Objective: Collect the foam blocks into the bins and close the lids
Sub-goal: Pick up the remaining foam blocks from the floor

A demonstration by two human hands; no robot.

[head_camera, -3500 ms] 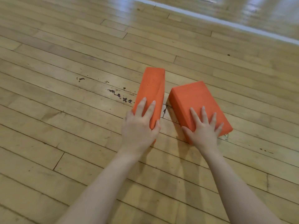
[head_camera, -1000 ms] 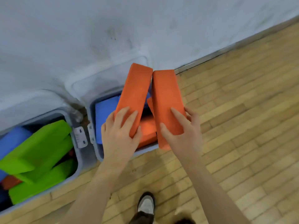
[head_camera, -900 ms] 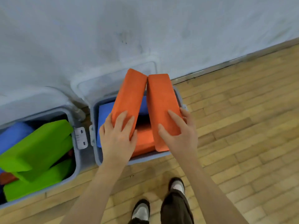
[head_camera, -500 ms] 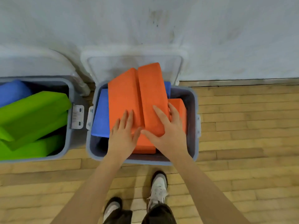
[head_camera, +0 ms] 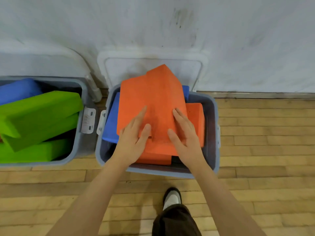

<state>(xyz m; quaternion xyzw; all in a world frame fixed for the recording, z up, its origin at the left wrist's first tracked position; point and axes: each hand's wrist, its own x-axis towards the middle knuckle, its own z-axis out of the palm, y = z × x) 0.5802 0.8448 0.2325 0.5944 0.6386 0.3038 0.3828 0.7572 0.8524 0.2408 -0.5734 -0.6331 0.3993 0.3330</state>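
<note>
Your left hand (head_camera: 132, 142) and right hand (head_camera: 185, 138) lie flat, fingers (head_camera: 142, 114) spread open, gripping nothing, on two orange blocks (head_camera: 150, 101). These sit side by side atop the right bin (head_camera: 211, 116), long axes pointing away toward its raised lid (head_camera: 119, 68). Each hand is nearest its own block; push straight down.

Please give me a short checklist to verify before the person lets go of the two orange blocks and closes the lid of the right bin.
1. Both top orange blocks are over the right bin: ok.
2. Blocks sit below the rim: not ok; their far ends rise above the back edge.
3. Left hand and right hand lie flat on the blocks, ready to press down: ok.
4. Lid is open and leaning on the wall: ok.
5. Blue block underneath leaves room to settle: cannot tell.
6. Left bin can close over its green blocks: cannot tell.
</note>
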